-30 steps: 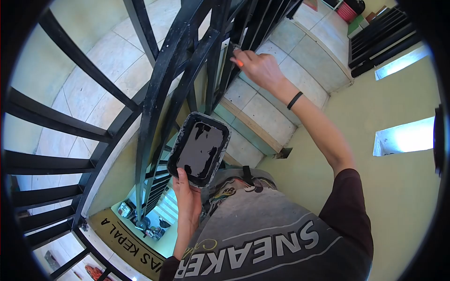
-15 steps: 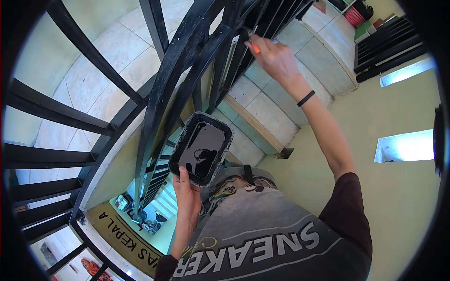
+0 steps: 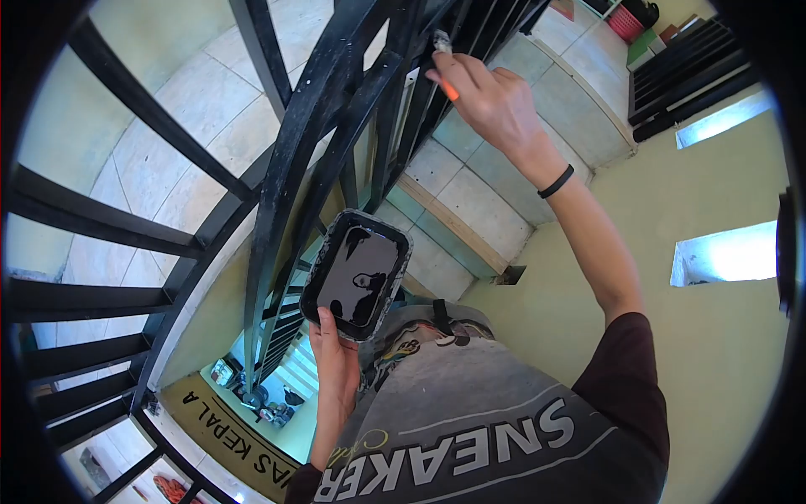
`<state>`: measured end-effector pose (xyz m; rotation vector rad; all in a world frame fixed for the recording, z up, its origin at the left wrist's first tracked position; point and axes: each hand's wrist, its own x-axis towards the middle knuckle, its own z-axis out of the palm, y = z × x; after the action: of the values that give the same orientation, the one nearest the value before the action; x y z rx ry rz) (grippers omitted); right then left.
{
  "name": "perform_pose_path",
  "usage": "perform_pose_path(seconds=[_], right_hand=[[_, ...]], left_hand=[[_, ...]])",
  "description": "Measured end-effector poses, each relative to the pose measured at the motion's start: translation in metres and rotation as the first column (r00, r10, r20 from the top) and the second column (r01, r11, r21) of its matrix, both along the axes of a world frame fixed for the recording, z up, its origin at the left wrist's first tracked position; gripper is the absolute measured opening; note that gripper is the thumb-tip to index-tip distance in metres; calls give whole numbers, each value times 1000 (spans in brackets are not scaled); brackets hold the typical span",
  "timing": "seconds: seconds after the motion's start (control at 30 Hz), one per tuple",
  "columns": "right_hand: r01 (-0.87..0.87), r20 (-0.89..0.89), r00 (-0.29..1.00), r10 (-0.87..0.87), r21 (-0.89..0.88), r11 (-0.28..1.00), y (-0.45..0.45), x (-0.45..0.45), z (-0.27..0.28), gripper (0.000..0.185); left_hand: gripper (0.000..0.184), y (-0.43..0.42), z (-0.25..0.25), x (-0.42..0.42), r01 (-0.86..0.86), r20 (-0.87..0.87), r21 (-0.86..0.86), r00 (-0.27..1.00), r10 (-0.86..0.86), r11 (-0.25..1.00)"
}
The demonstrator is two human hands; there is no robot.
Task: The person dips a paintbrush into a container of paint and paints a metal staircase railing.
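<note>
My left hand point(image 3: 332, 357) is wrapped round the lower end of a black rectangular tray point(image 3: 369, 217), thumb on its rim. Dark, glossy liquid point(image 3: 357, 260) lies in the tray. Up at the black metal railing point(image 3: 290, 143), my right hand point(image 3: 497, 105) pinches a small brush point(image 3: 442, 42) with an orange handle. The brush's pale, smudged part shows beyond my fingertips, close to the dark bars. Whether its tip touches a bar cannot be made out.
Tiled stairs point(image 3: 483, 206) run behind the railing. A yellowish wall point(image 3: 604, 370) with bright openings stands at the right. Lower left, a sign point(image 3: 231, 437) with black letters borders a gap down to a lower floor. A pink basket point(image 3: 625, 23) sits at the top right.
Compared with a second ago, my right hand and the brush are farther right and slightly higher along the railing. The liquid's surface pattern has shifted. My left hand still holds the tray.
</note>
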<state>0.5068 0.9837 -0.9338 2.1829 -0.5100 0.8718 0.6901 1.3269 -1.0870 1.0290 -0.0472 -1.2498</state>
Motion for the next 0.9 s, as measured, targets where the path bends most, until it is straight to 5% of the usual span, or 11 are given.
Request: perform_pose_path(seconds=[0.3,0.47,0.6,0.9], right_hand=[[33,-413,908,-63,-79,996,14,-33,-11,33],[-21,-458,885,-86,-224,974,-6,-41,13,20],[-7,-557,826,-84,-159,987,-11,-39,-5,27],[57,-439,880,-179,-278,959,-17,-25,-4,27]], left_hand=[[59,-2,2,0,61,26,-48,998,-60,997],[60,-8,7,-1,112,48,-70,993,-109,991],[61,-9,6,-4,122,48,-45,992,-120,992],[65,-8,14,-10,154,100,-39,984,-150,987]])
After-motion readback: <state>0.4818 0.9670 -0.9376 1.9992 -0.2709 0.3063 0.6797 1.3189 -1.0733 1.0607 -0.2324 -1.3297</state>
